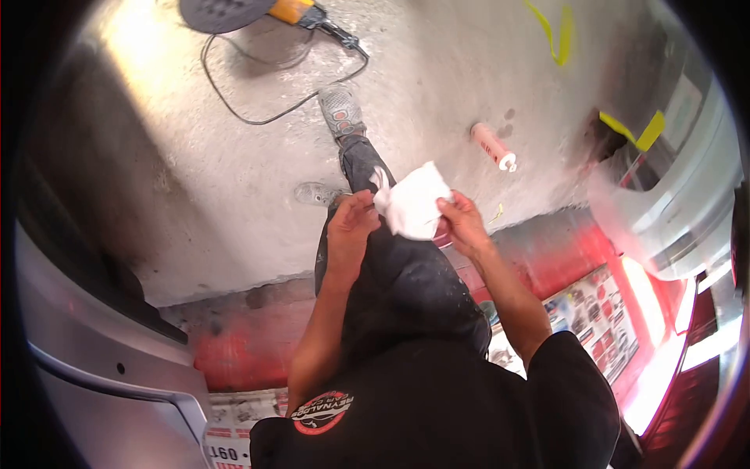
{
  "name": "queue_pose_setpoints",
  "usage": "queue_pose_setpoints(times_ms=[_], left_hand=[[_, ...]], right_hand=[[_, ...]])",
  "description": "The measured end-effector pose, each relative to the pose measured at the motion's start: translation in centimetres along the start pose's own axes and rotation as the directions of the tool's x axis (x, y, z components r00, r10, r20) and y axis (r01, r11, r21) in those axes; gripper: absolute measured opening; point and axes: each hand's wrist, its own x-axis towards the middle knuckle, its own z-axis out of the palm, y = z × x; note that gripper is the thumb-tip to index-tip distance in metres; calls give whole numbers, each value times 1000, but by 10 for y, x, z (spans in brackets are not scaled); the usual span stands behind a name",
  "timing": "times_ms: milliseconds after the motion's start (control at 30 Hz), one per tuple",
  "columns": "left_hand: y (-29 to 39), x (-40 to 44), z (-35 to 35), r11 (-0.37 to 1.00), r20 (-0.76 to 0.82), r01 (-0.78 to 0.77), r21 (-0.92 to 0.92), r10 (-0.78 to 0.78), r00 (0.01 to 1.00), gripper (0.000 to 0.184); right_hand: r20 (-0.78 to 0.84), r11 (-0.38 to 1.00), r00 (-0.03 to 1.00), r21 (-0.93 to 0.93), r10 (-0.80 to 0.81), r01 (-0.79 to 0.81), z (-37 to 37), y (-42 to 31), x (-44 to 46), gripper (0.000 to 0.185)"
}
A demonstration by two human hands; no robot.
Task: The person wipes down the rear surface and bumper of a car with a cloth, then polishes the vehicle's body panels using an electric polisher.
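A crumpled white cloth (414,202) is stretched between my two hands, above my dark trousers. My left hand (355,215) pinches its twisted left end, with the fingers bent together. At its right edge my right hand (461,220) grips the cloth between thumb and fingers. A pink-and-white bottle (492,146) lies on its side on the floor, beyond my right hand.
A yellow-and-black power tool (293,11) with a round dark pad and a looped cable (258,123) lies at the top left. Grey car panels (101,344) stand at the left. Yellow tape strips (562,39) and a pale bumper (664,211) are at the right.
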Motion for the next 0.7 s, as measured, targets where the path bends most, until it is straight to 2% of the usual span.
queue_pose_setpoints(times_ms=[67, 100, 200, 300, 333, 400, 433, 500, 533, 600, 633, 667, 700], left_hand=[[11, -2, -2, 980, 73, 197, 35, -199, 977, 32], [3, 0, -4, 979, 133, 200, 41, -204, 970, 30], [-19, -3, 6, 960, 140, 163, 228, -198, 970, 32], [-42, -23, 27, 898, 267, -43, 439, -85, 960, 35], [-44, -34, 35, 850, 281, 6, 527, -181, 943, 44], [-61, -56, 55, 816, 405, -262, 515, 38, 914, 48], [-71, -65, 58, 813, 397, -298, 501, 90, 913, 50], [-85, -81, 61, 803, 386, -370, 468, 191, 903, 54], [-85, -92, 58, 853, 439, -317, 415, 118, 891, 55], [-78, -114, 55, 932, 542, -187, 310, -12, 840, 58], [-75, -126, 50, 931, 537, -125, 343, -85, 839, 53], [-79, -141, 54, 937, 448, -64, 343, -103, 888, 47], [-83, -144, 45, 906, 441, -77, 416, -126, 889, 44]], right_hand=[[-69, 992, 993, 73, -96, 101, -46, 9, -5, 23], [-95, 986, 990, 118, -104, 115, -72, 20, -12, 23], [-152, 950, 974, 242, -167, 200, -121, 52, -30, 23], [-135, 895, 966, 365, -221, 256, -111, 61, -74, 27], [-106, 872, 965, 415, -238, 261, -100, 67, -90, 30], [-45, 820, 958, 507, -283, 266, -74, 83, -122, 36], [47, 769, 942, 591, -332, 242, -64, 94, -138, 41], [109, 709, 916, 670, -386, 219, -49, 122, -162, 40], [138, 679, 902, 706, -410, 201, -41, 133, -173, 39], [62, 696, 917, 671, -395, 254, -37, 146, -183, 39], [8, 722, 924, 626, -383, 294, -39, 152, -181, 39], [-49, 749, 928, 575, -370, 329, -42, 159, -176, 39], [-130, 845, 935, 402, -329, 353, -48, 170, -165, 50]])
